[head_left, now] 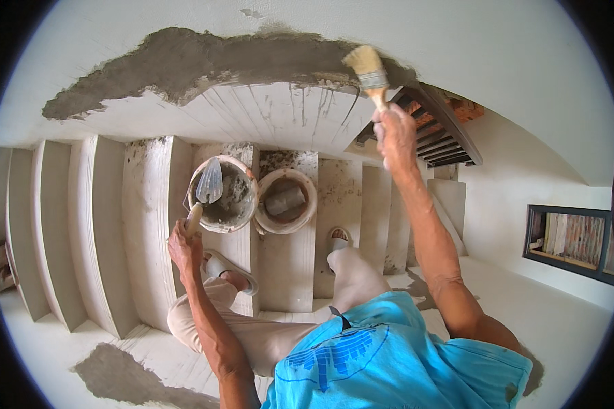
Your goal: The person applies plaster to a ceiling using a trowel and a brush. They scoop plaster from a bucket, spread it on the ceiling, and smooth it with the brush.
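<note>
My right hand [396,136] is closed round the wooden handle of a wide paintbrush [367,68]. Its pale bristles lie over the right part of a long grey mortar patch [232,58] on the white wall. Lower left, my left hand [186,249] grips the handle of a pointed trowel [210,181]. The trowel's metal blade is above a bucket [237,194] with grey mortar in it. To the right of that bucket stands a second bucket [308,213], holding a grey cylindrical object [284,201] and some liquid.
Both buckets stand on the pale steps of a staircase [147,232], where my sandalled feet [235,273] also rest. A dark slatted railing [443,129] is at the right. Beyond it, a dark-framed window [572,238] sits in the wall. Another mortar patch [123,375] is at lower left.
</note>
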Motion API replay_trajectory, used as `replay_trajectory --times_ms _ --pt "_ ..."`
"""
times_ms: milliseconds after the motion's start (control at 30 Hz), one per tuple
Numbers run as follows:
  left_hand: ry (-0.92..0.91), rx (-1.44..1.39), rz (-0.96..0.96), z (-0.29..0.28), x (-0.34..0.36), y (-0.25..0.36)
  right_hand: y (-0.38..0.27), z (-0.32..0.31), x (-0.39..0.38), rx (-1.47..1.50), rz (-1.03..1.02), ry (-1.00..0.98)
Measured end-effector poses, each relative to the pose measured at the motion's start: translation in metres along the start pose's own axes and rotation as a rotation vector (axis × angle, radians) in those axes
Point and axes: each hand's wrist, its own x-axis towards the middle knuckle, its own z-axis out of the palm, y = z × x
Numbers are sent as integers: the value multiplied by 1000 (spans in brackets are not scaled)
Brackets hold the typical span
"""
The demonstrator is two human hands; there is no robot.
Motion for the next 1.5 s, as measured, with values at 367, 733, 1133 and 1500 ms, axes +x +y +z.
replay_trajectory --times_ms 367,733,1133,1500 --pt "40 22 42 3 0 -8 -12 -9 -16 -471 -431 80" --pt "25 17 -1 5 0 -8 -14 -36 -22 -542 -494 182" --pt "43 -10 -12 -1 -4 0 -14 14 -2 -283 -302 89" --pt "105 21 70 10 -3 -3 -19 36 -6 86 -12 -128"
